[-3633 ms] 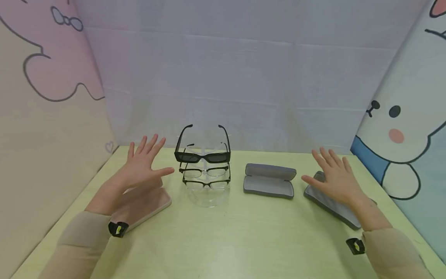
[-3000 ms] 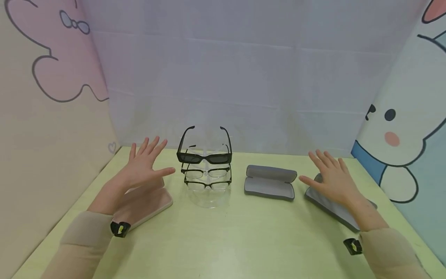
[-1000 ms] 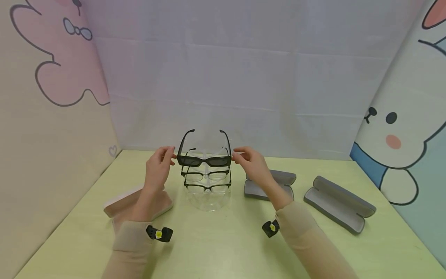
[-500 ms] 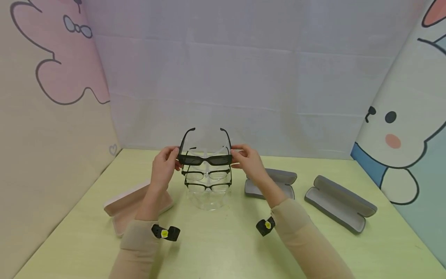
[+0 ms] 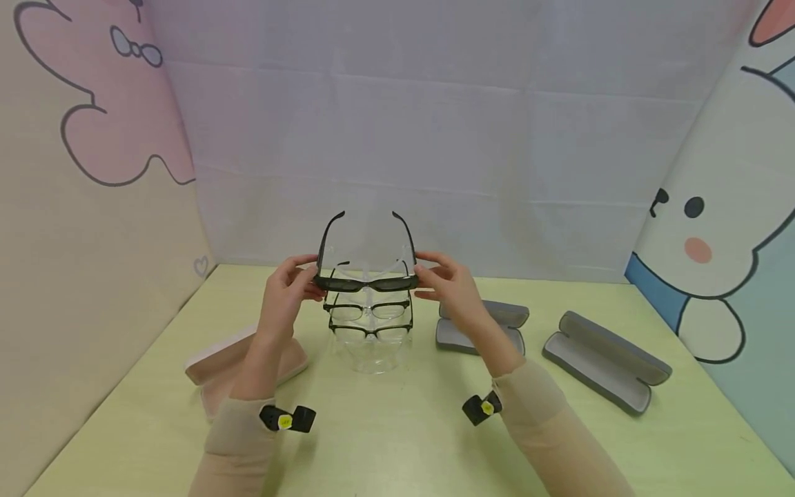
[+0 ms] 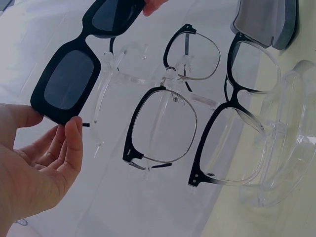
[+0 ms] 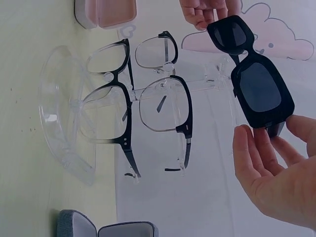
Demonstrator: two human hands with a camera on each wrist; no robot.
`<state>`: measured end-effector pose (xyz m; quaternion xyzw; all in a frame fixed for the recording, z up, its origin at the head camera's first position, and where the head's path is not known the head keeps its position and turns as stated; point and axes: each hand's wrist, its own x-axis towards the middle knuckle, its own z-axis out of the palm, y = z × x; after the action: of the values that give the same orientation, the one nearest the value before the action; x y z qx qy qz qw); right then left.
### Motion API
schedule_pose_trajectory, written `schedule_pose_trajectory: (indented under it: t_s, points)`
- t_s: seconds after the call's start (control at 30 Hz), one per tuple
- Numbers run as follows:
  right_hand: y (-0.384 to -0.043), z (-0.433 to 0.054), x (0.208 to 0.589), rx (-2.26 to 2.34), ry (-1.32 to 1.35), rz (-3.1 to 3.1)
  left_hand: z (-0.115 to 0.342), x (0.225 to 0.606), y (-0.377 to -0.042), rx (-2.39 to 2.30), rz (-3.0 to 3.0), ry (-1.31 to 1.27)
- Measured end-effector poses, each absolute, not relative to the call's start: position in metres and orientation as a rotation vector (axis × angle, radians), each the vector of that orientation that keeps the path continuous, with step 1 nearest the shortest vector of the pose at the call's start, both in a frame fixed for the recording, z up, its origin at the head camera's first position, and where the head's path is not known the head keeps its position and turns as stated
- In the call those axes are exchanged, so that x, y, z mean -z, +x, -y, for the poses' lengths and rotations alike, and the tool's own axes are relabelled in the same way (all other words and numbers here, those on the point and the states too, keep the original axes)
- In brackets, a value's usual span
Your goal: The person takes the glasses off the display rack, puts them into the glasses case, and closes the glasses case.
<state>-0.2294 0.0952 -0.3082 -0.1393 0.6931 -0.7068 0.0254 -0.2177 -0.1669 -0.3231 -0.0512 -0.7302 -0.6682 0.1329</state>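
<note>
The left arm [image 5: 256,369] hides part of an open pink case [image 5: 217,359] near the left edge of the table [image 5: 385,442], the right arm [image 5: 497,348] hides part of an open gray case [image 5: 456,336], and another gray case [image 5: 596,369] lies open near the right edge. Farther back, a clear stand [image 5: 375,362] holds two pairs of glasses [image 5: 370,332], and over them the left hand [image 5: 283,293] and right hand [image 5: 455,291] pinch the black sunglasses [image 5: 366,285], one end each. Past the table's back edge hangs a pale cloth [image 5: 373,138], with cartoon animals [image 5: 739,207] on the side walls [image 5: 93,276]; half a second ago the sunglasses' tips were lower and their lenses looked taller.
</note>
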Motion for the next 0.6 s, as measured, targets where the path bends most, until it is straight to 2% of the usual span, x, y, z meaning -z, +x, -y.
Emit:
schedule_pose_trajectory:
  t_s: [0.2, 0.6]
  points:
    - [-0.22, -0.109, 0.308, 2.242, -0.427, -2.071, 0.159, 0.321, -0.211, 2.016, 2.057, -0.302]
    - [-0.203, -0.135, 0.313, 2.348, -0.413, -2.037, 0.138, 0.322, -0.201, 2.06, 2.064, -0.453]
